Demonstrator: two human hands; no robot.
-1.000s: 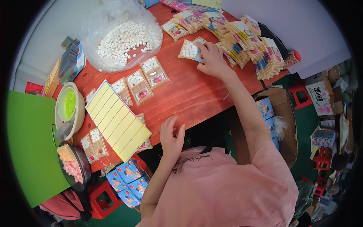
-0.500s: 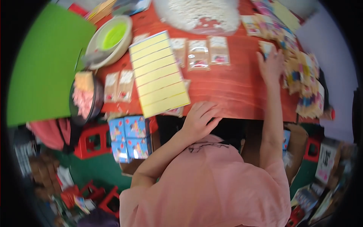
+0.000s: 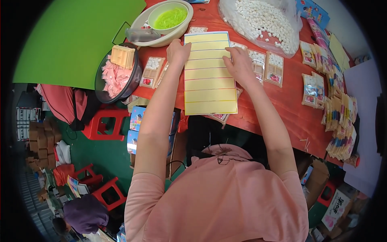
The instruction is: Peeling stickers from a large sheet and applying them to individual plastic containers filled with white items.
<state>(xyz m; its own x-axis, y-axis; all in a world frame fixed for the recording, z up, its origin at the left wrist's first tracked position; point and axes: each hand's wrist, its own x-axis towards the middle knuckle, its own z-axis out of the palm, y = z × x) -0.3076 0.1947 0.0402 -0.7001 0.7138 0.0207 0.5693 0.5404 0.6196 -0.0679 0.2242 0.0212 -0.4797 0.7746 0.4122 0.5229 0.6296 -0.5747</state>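
A pale yellow sheet [image 3: 210, 86] with coloured cross lines lies over several clear-lidded trays. My left hand [image 3: 178, 52] holds its upper left edge, fingers bent around it. On the opposite edge, my right hand [image 3: 240, 66] grips the sheet with the thumb at its side. Trays with white cubes inside, such as this clear-lidded tray [image 3: 274, 69], stick out to the right of the sheet. Another tray [image 3: 152, 71] lies left of it, beside my left forearm. What lies under the sheet is mostly hidden.
A clear bag of white cubes [image 3: 264, 24] lies at the back of the red table [image 3: 278, 109]. Stacked packs [image 3: 340, 121] line its right side. At left are a cream basin [image 3: 139, 24] and a dark bowl of pink packets [image 3: 117, 76]. Red stools [image 3: 105, 125] stand below.
My left hand has gone from the table's front edge to the sheet. My right hand has left the packs at right and come to the sheet's other edge. The sheet now lies straighter.
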